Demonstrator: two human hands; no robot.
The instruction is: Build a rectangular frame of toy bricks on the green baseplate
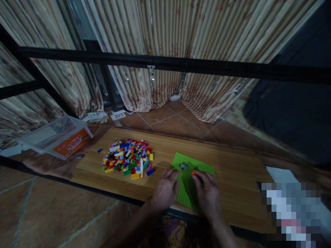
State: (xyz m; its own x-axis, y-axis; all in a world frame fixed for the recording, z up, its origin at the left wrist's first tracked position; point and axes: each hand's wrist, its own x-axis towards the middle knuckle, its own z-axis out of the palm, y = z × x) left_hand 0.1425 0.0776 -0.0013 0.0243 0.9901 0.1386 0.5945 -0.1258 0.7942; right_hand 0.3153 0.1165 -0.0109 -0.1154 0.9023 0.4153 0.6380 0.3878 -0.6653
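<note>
A green studded baseplate [186, 186] lies on the wooden board in front of me. On its upper part sits a small grey brick [184, 166]. My right hand [209, 193] is over the plate's right side, thumb and forefinger pinched on a small orange brick [193, 173]. At the plate's left edge rests my left hand [167, 189], its fingers curled; their undersides are hidden, so I cannot make out whether they hold anything. Left of that hand is a heap of mixed coloured bricks [129, 156], with a blue brick [150, 172] at its near edge.
The wooden board [238, 179] bears the plate and the heap. A clear plastic box [55, 136] with an orange label stands at its left end. White paper [280, 174] lies at the right. A dark metal bar [165, 65] crosses before striped curtains [160, 31].
</note>
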